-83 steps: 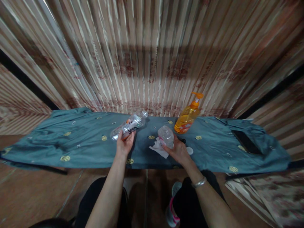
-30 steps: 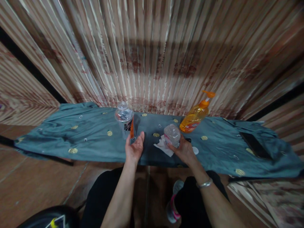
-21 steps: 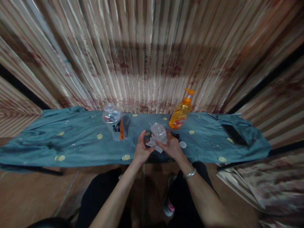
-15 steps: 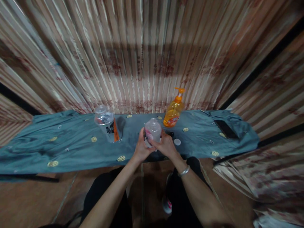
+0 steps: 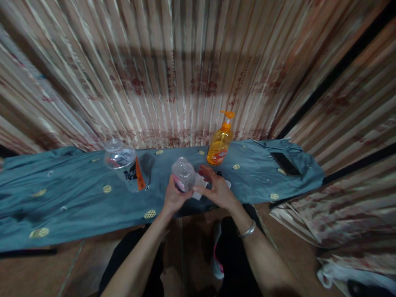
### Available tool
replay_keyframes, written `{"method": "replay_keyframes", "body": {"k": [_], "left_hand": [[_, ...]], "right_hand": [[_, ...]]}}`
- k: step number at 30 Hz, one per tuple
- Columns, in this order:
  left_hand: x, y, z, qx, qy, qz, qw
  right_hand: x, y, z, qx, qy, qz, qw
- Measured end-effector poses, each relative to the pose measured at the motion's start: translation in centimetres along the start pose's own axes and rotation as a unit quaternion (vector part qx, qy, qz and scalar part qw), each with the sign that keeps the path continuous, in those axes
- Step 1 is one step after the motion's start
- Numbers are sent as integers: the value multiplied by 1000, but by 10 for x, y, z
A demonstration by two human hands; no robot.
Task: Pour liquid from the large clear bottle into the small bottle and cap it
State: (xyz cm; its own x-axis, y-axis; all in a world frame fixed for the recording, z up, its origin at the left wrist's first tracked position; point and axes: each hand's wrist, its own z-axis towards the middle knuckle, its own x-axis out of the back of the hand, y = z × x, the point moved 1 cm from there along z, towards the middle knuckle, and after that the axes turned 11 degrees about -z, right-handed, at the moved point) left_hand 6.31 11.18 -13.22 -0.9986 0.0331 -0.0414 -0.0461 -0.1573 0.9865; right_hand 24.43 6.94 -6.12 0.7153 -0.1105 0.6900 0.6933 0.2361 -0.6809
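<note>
A clear plastic bottle (image 5: 183,175) with a pinkish patch on its side is gripped in my left hand (image 5: 174,197), thumb and fingers wrapped about its lower part. To its right is my right hand (image 5: 217,190), fingers spread and apart, with the thumb tip close to the bottle; whether they touch I cannot tell. A white piece of paper or tissue (image 5: 198,195) lies on the cloth between the hands. Just past my right hand are a small black object (image 5: 219,173) and a white round disc (image 5: 228,184), partly covered by the hand.
A teal cloth (image 5: 83,198) covers the narrow table. An orange pump bottle (image 5: 219,145) stands at the back. On the left is a clear plastic cup with a domed lid (image 5: 121,161). A black phone (image 5: 285,163) lies right. A striped curtain (image 5: 185,82) hangs behind.
My right hand has come off the bottle and opened beside it. My left hand keeps hold of the bottle. The view has turned slightly, so everything sits further left.
</note>
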Motion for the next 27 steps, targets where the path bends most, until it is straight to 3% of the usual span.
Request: {"method": "replay_keyframes", "body": {"k": [3,6,8,10,16,21,27], "left_hand": [[-5,-1,7,15,1,-18,1000],[-11,-3,11,10,-12,-28,999],[-14,-7,13,9,-20,-27,999],[-16,-10,13,7,-28,-19,999],[-17,-11,13,-16,-45,-1,999],[-18,-5,14,-19,-37,13,999],[-17,9,14,11,-46,46,998]], "right_hand": [[26,32,-2,-91,24,-110,989],[44,60,-6,-201,-24,-303,931],[47,72,-10,-226,-73,-375,896],[44,78,-14,-221,-107,-403,881],[25,74,-13,-195,-143,-431,869],[23,66,-13,-200,-136,-444,863],[20,62,-18,-213,-98,-412,881]]}}
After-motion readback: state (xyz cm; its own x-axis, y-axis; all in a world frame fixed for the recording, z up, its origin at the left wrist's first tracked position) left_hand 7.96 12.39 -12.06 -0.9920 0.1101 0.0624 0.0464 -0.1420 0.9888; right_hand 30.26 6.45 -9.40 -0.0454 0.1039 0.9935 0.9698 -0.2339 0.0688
